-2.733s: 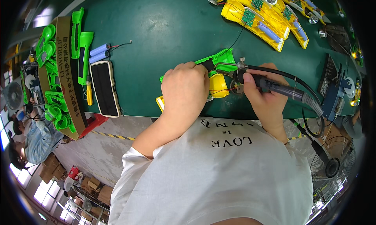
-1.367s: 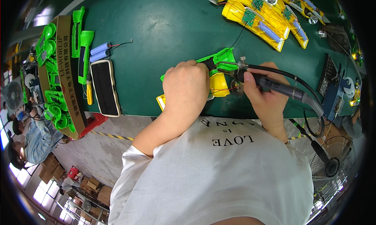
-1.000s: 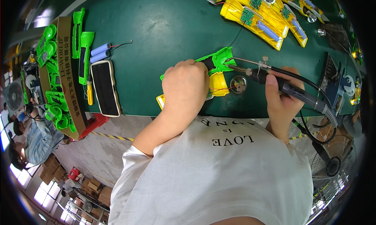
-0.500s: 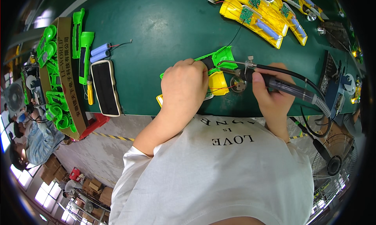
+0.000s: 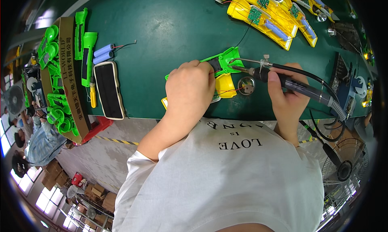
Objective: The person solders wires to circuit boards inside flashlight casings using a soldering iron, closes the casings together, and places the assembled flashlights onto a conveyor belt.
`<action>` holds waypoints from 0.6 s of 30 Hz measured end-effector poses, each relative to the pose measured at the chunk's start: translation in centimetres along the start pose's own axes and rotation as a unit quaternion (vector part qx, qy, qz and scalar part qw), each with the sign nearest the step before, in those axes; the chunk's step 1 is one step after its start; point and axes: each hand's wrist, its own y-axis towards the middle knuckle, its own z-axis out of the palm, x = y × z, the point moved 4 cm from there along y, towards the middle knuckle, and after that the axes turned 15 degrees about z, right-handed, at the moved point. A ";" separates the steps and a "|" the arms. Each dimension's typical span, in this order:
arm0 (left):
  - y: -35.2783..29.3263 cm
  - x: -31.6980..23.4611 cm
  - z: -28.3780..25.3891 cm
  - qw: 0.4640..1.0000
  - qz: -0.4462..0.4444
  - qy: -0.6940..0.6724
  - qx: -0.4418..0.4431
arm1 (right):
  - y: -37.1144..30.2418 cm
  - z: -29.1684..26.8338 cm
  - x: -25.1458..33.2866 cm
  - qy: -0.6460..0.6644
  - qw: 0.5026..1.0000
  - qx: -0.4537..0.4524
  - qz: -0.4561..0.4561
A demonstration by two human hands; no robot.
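Note:
My right hand [image 5: 287, 96] is wrapped round a black soldering iron [image 5: 301, 86] with a thin metal solder-feed tube beside its tip. The tip points left, over the end of a green plastic flashlight shell [image 5: 232, 56] that has a dark panel inside. My left hand [image 5: 190, 84] is closed over the shell's left part, its fingertips hidden under the hand, so what they pinch does not show. Nearer me, partly beneath that hand, lies a yellow flashlight shell [image 5: 226, 85]. A red wire runs from it to a round metal lamp cup [image 5: 246, 86].
Yellow shells [image 5: 264, 24] with circuit boards and blue cells lie at the far right. On the left are a phone [image 5: 109, 90], blue battery cells [image 5: 103, 54], a yellow-handled screwdriver [image 5: 93, 96] and a cardboard box [image 5: 70, 78] of green parts. A fan [image 5: 344, 169] stands at lower right.
My right hand and the soldering iron have shifted slightly right, uncovering more of the lamp cup. My left hand stays in place over the green shell.

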 end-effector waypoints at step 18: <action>0.8 3.0 -0.7 0.978 0.109 -0.084 0.159 | -1.6 -5.6 -0.5 0.043 0.990 -0.132 -0.022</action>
